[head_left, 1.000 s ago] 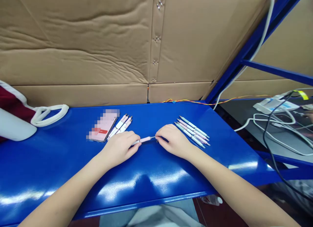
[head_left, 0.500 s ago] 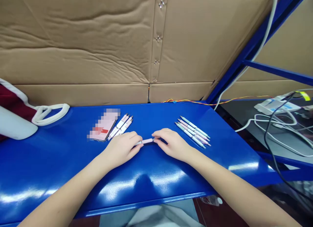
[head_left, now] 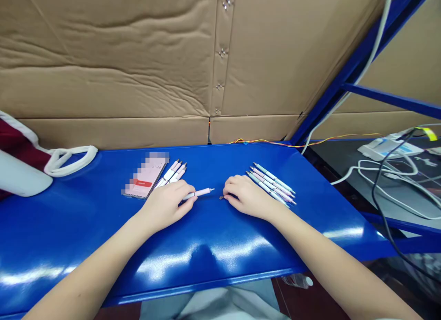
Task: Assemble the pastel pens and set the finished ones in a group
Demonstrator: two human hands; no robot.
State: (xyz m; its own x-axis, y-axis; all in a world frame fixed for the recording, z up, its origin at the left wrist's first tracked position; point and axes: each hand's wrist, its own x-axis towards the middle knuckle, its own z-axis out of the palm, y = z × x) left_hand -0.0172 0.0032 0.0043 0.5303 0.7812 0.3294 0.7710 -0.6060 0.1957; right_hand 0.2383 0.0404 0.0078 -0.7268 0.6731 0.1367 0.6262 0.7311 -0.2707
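My left hand is closed on a pale pink and white pen. Its slim, light-coloured end points right, toward my other hand. Between the thumb and fingers of my right hand is a small, dark brownish pen tip, apart from the pen. Behind my left hand lie several white and pink pens, partly hidden by it. Just right of my right hand is a row of pale green and pink pens, their dark tips pointing up and left.
A phone with a lit, partly blurred screen lies left of the pens on the blue table. At far left is a white cylinder beside a white handle. Cables run over the dark surface at right. Cardboard stands behind.
My hands have moved apart. The dark tip has come off the pen and stays in my right hand, baring the pen's slim end. The pen in my left hand has shifted slightly left and up.
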